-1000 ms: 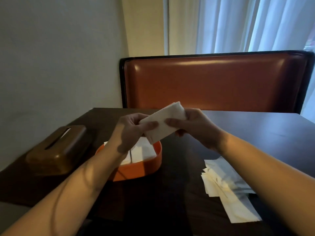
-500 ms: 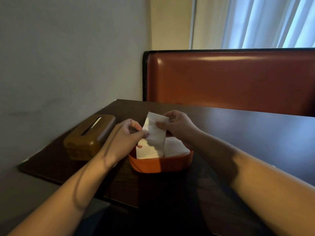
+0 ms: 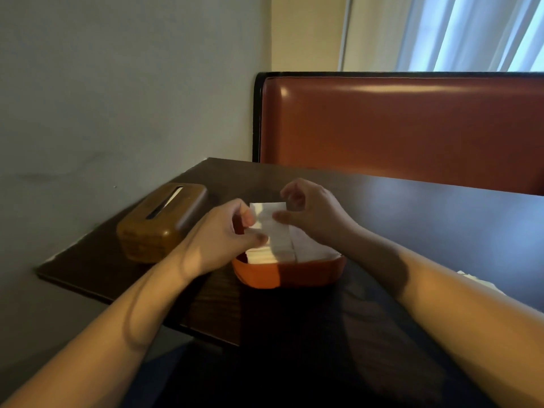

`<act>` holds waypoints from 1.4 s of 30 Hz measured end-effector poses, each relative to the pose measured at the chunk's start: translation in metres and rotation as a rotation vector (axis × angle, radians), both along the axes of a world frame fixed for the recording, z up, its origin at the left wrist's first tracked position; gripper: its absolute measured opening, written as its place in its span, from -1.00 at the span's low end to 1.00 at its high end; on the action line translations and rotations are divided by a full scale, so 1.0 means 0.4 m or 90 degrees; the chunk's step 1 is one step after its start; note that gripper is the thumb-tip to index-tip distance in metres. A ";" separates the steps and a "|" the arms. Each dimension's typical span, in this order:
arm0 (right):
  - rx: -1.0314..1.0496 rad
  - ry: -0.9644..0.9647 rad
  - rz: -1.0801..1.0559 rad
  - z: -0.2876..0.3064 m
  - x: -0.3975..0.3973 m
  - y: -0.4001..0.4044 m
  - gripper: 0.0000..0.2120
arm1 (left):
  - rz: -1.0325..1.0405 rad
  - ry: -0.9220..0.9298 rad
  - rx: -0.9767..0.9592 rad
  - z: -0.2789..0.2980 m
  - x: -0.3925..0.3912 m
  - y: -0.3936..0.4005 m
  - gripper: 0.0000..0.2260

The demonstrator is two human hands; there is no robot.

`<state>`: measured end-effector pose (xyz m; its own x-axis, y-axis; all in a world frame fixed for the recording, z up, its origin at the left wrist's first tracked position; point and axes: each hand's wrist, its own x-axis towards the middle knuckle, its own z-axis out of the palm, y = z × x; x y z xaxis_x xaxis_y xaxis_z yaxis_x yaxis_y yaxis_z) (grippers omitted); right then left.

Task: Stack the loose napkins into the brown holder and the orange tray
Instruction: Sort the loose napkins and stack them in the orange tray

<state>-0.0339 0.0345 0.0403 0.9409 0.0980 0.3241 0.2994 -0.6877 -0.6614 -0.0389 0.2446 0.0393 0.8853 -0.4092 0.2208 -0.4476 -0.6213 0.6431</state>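
The orange tray (image 3: 290, 274) sits on the dark table and holds two side-by-side stacks of white napkins. A folded white napkin (image 3: 275, 231) lies tilted over the left stack, its far end raised. My left hand (image 3: 226, 240) pinches its left edge between thumb and fingers. My right hand (image 3: 313, 214) has its thumb on the napkin's right edge, with curled fingers behind the top corner. The brown holder (image 3: 162, 223), with a slot in its lid, stands to the left of the tray near the wall.
A few loose napkins (image 3: 478, 283) show at the right, mostly hidden behind my right forearm. The grey wall runs along the table's left edge (image 3: 117, 298). A red-brown bench back (image 3: 397, 128) stands behind the table.
Both hands have lowered the napkin from above the table onto the left stack in the tray. The view has swung left, so the loose pile is nearly out of sight.
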 end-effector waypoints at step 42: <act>-0.281 0.434 -0.006 -0.064 -0.276 -0.693 -0.61 | -0.291 0.057 0.412 -0.079 -0.116 -0.762 -0.26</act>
